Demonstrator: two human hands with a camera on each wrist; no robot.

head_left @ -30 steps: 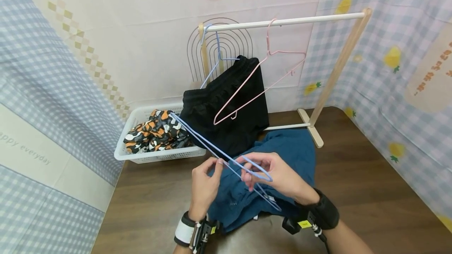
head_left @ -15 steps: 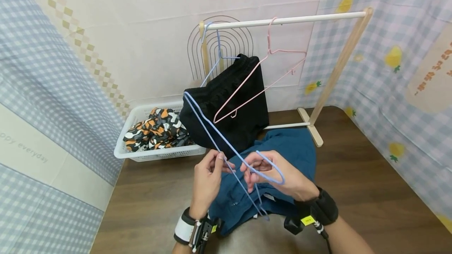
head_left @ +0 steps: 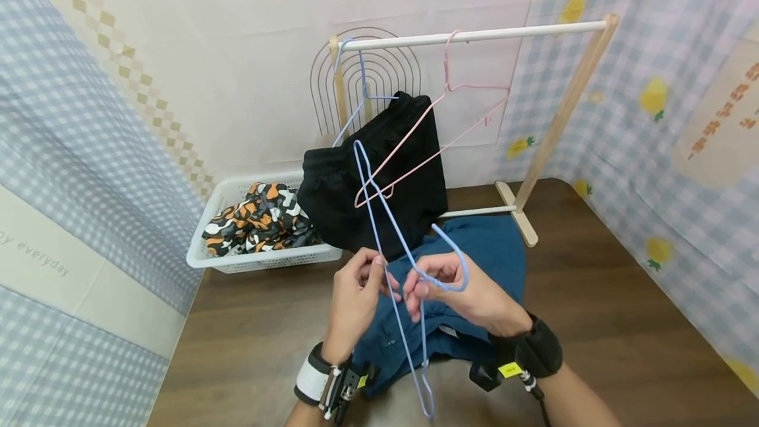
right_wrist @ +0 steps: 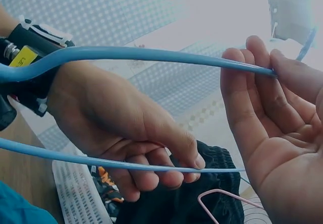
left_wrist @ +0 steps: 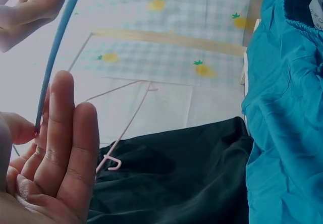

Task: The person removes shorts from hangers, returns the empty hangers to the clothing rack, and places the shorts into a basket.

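Between my two hands a light blue clothes hanger [head_left: 394,220] is held up, its long loop pointing away and its hook curving over the right hand. My left hand [head_left: 357,290] pinches the hanger's long bar between thumb and fingers. With thumb and fingertips my right hand [head_left: 468,288] pinches it near the hook; the right wrist view shows both pinches. Below the hands lies a dark blue garment [head_left: 492,249], bright blue in the left wrist view. Behind the hanger, black shorts [head_left: 379,176] hang from another blue hanger [head_left: 363,78] on the rack.
A white rail [head_left: 504,34] on wooden legs carries a pink hanger [head_left: 415,125] in front of the black shorts. At the left stands a white basket [head_left: 207,252] with an orange, black and white patterned cloth [head_left: 261,219]. All stand on a brown wooden surface [head_left: 249,321].
The held blue hanger has turned: its far end has swung right and up, its near end down and left. Both hands keep their pinch and have barely moved.
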